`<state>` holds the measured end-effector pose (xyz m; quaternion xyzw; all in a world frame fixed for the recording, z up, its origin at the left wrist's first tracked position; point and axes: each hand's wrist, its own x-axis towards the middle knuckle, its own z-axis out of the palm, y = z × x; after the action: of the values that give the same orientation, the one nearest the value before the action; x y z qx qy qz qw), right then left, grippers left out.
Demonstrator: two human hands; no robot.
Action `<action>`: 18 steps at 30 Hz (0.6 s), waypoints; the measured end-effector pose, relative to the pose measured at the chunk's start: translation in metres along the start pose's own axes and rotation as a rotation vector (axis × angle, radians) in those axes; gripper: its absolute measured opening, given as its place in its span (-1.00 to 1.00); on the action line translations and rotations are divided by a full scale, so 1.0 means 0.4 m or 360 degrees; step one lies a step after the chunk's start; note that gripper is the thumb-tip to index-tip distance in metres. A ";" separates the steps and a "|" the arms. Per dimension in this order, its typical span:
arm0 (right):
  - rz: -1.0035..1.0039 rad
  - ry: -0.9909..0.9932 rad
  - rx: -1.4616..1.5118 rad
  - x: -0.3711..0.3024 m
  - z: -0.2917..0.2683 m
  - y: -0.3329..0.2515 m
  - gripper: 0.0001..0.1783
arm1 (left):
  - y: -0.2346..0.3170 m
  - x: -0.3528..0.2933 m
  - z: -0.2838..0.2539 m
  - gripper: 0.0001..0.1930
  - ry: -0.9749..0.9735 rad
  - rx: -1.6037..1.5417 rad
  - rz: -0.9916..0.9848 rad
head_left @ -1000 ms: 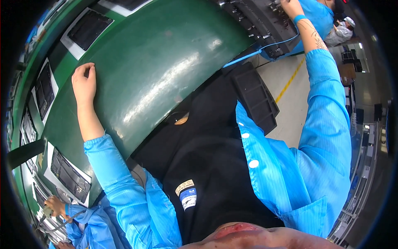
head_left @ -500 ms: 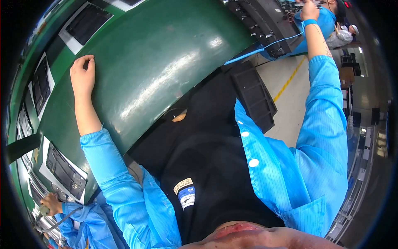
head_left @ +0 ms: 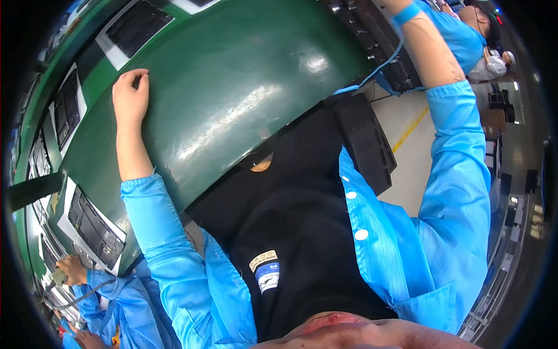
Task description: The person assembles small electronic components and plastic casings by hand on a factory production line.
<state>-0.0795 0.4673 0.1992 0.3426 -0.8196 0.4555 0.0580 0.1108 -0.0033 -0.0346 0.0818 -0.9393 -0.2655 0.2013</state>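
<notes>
Loosely curled, the fingers of the left hand bend toward the thumb with a small gap and nothing visible between them, over the green tabletop at upper left of the frame, whereas the right hand is cut off by the top edge, so I cannot tell how its fingers stand. Near that hand, at upper right, lies black slotted equipment, with a blue cord running past from the blue wristband. Farther out, black panels on white sheets line the left side, and a co-worker's hand shows at lower left.
</notes>
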 end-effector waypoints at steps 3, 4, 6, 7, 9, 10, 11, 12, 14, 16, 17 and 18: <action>-0.0311 -0.0739 -0.0240 0.054 0.129 0.040 -0.68 | 0.002 0.005 0.001 -0.82 0.0013 0.0010 0.0022; -0.0078 -0.0711 -0.0009 0.060 0.172 0.069 -0.74 | 0.009 0.012 0.003 -0.83 0.0026 -0.0036 0.0085; -0.0239 -0.0643 -0.0589 0.090 0.195 0.115 -0.77 | 0.026 0.032 0.013 -0.85 0.0005 -0.0097 0.0135; -0.0263 -0.0625 -0.0575 0.097 0.194 0.122 -0.77 | 0.036 0.037 0.017 -0.86 0.0012 -0.0095 0.0136; -0.0082 -0.1019 -0.0312 0.116 0.235 0.110 -0.76 | 0.029 -0.012 -0.010 -0.86 0.0058 -0.0026 0.0054; -0.0106 -0.1018 -0.0304 0.114 0.234 0.140 -0.76 | 0.041 -0.010 -0.011 -0.86 0.0085 0.0001 0.0046; -0.0808 -0.0872 -0.0453 0.099 0.231 0.191 -0.77 | 0.052 -0.002 -0.012 -0.86 0.0083 0.0002 0.0061; -0.1514 -0.0694 -0.0581 0.095 0.251 0.187 -0.77 | 0.047 0.000 -0.016 -0.86 0.0085 0.0015 0.0060; -0.1116 -0.0859 -0.1126 0.035 0.245 0.169 -0.82 | 0.048 -0.008 -0.017 -0.85 0.0090 -0.0036 0.0044; -0.1083 -0.0811 -0.1392 -0.026 0.223 0.276 -0.50 | 0.064 0.006 -0.013 -0.85 0.0096 -0.0035 0.0053; -0.1068 -0.0819 -0.1396 -0.047 0.228 0.280 -0.50 | 0.061 0.005 -0.009 -0.85 0.0099 -0.0015 0.0045; -0.0939 -0.0764 -0.1313 -0.069 0.232 0.284 -0.44 | 0.054 0.002 -0.007 -0.84 0.0101 0.0002 0.0038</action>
<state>-0.1081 0.4482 0.0540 0.6003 -0.7895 -0.0292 0.1241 0.1101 0.0133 -0.0205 0.0792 -0.9335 -0.2599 0.2339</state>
